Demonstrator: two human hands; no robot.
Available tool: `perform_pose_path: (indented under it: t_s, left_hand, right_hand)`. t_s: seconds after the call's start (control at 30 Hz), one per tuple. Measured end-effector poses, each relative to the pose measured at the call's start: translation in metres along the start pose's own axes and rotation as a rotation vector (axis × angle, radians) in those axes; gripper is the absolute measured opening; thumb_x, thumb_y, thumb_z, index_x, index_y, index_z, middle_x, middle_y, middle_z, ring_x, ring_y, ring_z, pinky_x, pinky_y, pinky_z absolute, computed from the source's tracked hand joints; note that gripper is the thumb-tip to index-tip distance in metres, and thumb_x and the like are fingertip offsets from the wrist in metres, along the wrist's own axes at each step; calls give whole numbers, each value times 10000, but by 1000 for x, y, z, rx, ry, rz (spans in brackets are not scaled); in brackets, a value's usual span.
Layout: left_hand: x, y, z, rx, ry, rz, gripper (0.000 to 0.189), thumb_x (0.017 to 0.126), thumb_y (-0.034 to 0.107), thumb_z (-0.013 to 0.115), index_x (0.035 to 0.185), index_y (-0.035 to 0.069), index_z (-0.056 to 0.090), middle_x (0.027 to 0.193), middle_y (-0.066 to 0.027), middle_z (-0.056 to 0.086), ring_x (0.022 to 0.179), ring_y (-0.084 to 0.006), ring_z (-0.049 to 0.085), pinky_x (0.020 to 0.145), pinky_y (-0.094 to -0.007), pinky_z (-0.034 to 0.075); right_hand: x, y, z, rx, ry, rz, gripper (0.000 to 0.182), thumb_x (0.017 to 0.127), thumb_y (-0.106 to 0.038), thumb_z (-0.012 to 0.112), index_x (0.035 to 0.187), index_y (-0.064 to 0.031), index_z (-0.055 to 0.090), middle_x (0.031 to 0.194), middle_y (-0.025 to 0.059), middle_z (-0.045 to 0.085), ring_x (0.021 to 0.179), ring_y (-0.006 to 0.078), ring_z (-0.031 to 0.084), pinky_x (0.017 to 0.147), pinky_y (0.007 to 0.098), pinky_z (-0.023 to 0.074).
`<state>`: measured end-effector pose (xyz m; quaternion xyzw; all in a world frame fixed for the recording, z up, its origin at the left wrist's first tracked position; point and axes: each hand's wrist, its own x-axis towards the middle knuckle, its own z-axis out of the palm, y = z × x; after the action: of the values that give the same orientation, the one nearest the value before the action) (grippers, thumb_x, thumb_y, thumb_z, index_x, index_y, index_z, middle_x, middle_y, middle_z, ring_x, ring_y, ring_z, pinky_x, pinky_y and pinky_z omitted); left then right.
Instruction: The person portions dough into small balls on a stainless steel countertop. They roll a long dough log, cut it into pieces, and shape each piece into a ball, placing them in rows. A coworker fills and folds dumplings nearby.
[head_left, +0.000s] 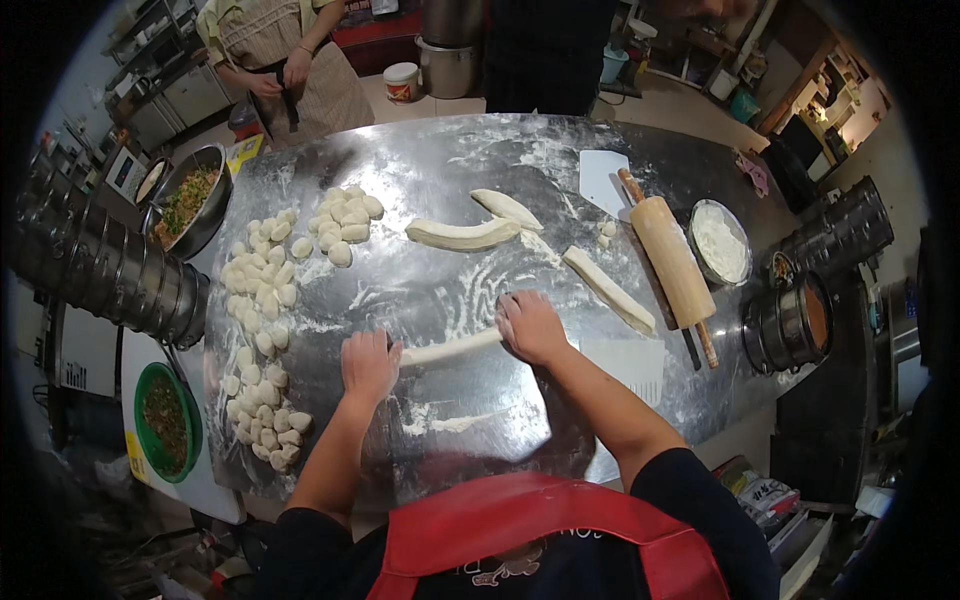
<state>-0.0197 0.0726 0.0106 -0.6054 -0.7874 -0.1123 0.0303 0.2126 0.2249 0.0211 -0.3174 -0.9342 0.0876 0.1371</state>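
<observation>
A long dough rope (450, 349) lies across the floured steel table between my two hands. My left hand (367, 365) grips its left end, and my right hand (531, 326) is closed over its right end, slightly farther from me. The fingers hide both ends. Beyond them rest a thick curved dough strip (461, 235) and a shorter dough piece (507, 208) touching it. Another dough log (609, 290) sits to the right of my right hand. Many small dough pieces (259, 274) are spread along the table's left side, with a further cluster (345, 217) toward the back.
On the right are a wooden rolling pin (673, 262), a flour bowl (720, 241), a white scraper (604, 182) and a pale translucent sheet (626, 367). Filling bowls, one steel (217, 202) and one green (141, 420), flank stacked steamers (112, 255). Two people stand across the table (420, 157).
</observation>
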Motion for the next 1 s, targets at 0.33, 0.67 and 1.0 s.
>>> perform_pose_path:
  t_s: [0.33,0.67,1.0]
  left_hand:
    - [20,-5,-6,52,-105,-90,237,830,290,491,810,55,516,667,-133,553,686,-319,537,635,-419,423]
    - [-61,55,8,-35,18,331,437,752,236,523,1135,28,493,1218,-152,429,1136,-324,379,922,-530,269]
    - [13,7,16,96,-37,-73,465,791,251,501,1208,53,439,1275,-121,395,1188,-340,325,962,-581,185]
  right_hand:
    - [9,-2,13,-28,-10,-2,269,817,-267,479,665,-72,584,687,126,565,738,326,544,662,422,446]
    - [-71,-70,21,63,-209,-336,481,844,-264,439,1240,1,371,1312,158,352,1224,327,313,998,533,213]
    - [9,-5,25,-33,-53,6,401,835,-209,402,1160,26,411,1249,165,410,1197,320,351,1000,520,209]
